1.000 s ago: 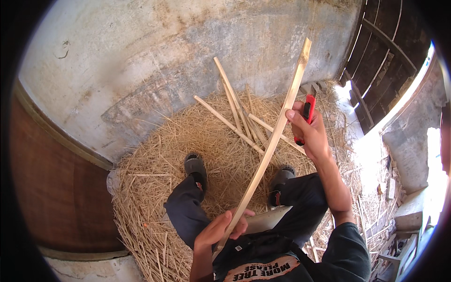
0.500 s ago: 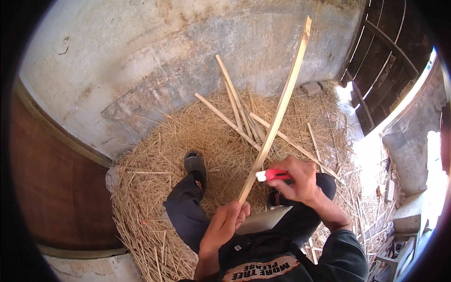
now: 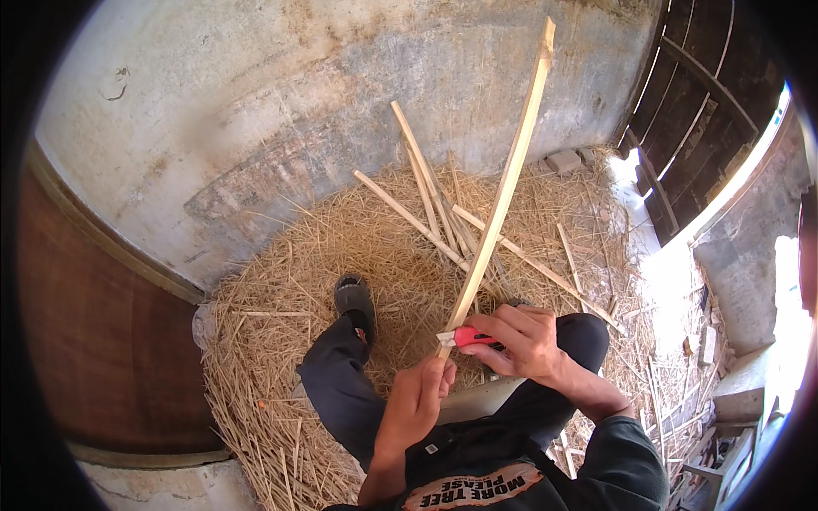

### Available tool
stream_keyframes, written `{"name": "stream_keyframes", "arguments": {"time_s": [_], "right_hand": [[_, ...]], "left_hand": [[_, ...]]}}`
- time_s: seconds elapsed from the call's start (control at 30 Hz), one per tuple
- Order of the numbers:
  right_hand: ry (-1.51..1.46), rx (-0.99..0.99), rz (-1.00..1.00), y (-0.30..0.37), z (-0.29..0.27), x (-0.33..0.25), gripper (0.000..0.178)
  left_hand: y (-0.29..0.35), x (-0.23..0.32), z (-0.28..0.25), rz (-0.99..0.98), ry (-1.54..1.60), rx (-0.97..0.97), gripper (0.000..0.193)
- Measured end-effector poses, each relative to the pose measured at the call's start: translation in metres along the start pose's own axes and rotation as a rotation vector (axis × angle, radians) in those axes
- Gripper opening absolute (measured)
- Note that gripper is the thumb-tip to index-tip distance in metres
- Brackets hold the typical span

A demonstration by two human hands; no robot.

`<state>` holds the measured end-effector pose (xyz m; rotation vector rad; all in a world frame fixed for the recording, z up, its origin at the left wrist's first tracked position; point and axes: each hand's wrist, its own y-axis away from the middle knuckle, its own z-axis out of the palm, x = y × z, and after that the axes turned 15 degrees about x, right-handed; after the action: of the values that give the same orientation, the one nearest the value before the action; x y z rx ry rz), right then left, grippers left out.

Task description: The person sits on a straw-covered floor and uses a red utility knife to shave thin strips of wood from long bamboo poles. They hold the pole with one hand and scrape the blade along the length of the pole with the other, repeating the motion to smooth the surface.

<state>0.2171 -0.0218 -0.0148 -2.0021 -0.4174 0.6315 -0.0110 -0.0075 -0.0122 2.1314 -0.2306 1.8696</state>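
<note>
A long pale bamboo strip (image 3: 509, 183) slants up and away from my lap toward the wall. My left hand (image 3: 417, 400) is closed round its near end. In my right hand (image 3: 521, 341) is a red utility knife (image 3: 474, 336), gripped by the handle. The knife's pale front end touches the strip just above my left fingers; the blade itself is too small to make out clearly.
Several more bamboo strips (image 3: 412, 213) lie crossed on the straw-like shavings (image 3: 281, 341) beyond my feet. A stained wall (image 3: 281, 145) rises behind them. To the left is a brown panel (image 3: 111, 332), to the right a dark slatted wooden door (image 3: 694, 94) and rubble blocks (image 3: 707, 345).
My right hand has brought the knife down and left along the strip, closer to my left hand. The strip's far end has shifted slightly up and left.
</note>
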Motion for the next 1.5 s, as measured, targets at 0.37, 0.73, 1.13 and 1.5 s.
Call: {"name": "stream_keyframes", "arguments": {"time_s": [0.37,0.73,1.13,1.5], "right_hand": [[0.094,0.009,-0.011,-0.002,-0.003,-0.001,0.035],[0.21,0.063,0.159,-0.017,-0.024,0.044,0.03],[0.142,0.11,0.197,-0.037,-0.013,0.077,0.027],[0.317,0.117,0.319,-0.058,-0.013,0.128,0.028]], "left_hand": [[0.004,-0.003,0.002,0.029,-0.08,0.019,0.045],[0.033,-0.032,-0.008,-0.097,-0.097,-0.041,0.043],[0.046,-0.046,-0.01,-0.042,-0.108,0.021,0.049],[0.062,-0.061,-0.022,-0.124,-0.207,-0.005,0.042]]}}
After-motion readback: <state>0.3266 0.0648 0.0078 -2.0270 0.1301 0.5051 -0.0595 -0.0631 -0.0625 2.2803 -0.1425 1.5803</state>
